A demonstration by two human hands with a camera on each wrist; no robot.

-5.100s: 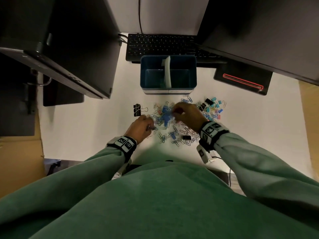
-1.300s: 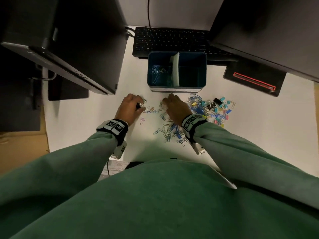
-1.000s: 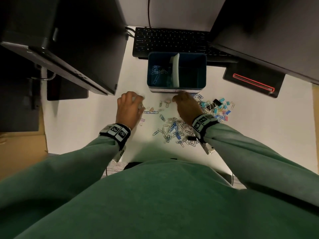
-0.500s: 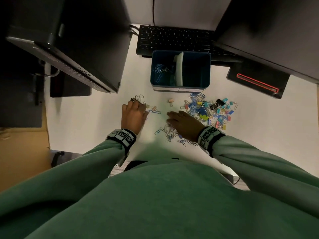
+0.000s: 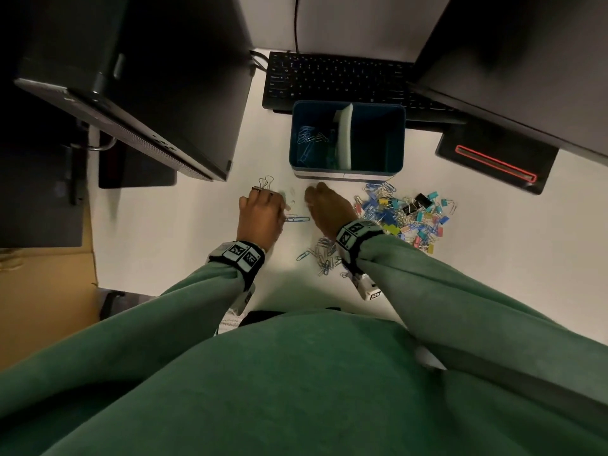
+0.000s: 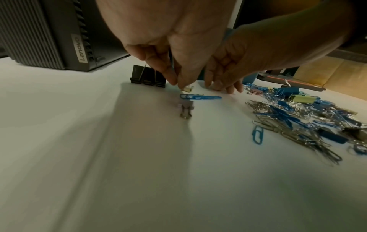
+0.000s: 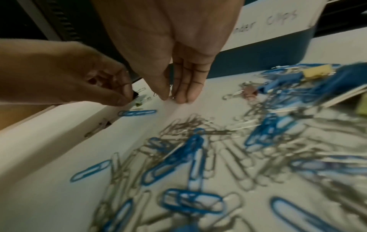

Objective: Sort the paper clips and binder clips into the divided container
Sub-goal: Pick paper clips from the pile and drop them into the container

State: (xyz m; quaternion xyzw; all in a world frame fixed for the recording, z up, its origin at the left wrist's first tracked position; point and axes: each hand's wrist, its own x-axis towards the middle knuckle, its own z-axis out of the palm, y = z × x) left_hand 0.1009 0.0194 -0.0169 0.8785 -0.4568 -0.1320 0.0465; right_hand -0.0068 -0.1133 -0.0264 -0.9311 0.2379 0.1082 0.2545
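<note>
My left hand (image 5: 261, 214) has slid forward on the tabletop (image 5: 177, 232) since a moment ago, and its fingers (image 6: 170, 78) now pinch a small pale binder clip (image 6: 187, 88) beside the three black binder clips (image 6: 148, 77) standing in a row. My right hand (image 5: 329, 209), which was back among the loose paper clips (image 7: 184, 150) half a second ago, has moved up toward the divided container (image 5: 398, 139); its fingers (image 7: 184, 89) point down, straight and together, tips on the tabletop over something small and wiry, probably a clip, though the view is too blurred to say it is held.

The left compartment of the container already holds some blue paper clips (image 5: 307, 136); the right one looks dark and, as far as I can tell, empty. The mixed pile (image 5: 404, 215) lies just right of my right hand. A lone blue paper clip (image 6: 200, 97) sits between my hands. So I judge the binder clips come next.
</note>
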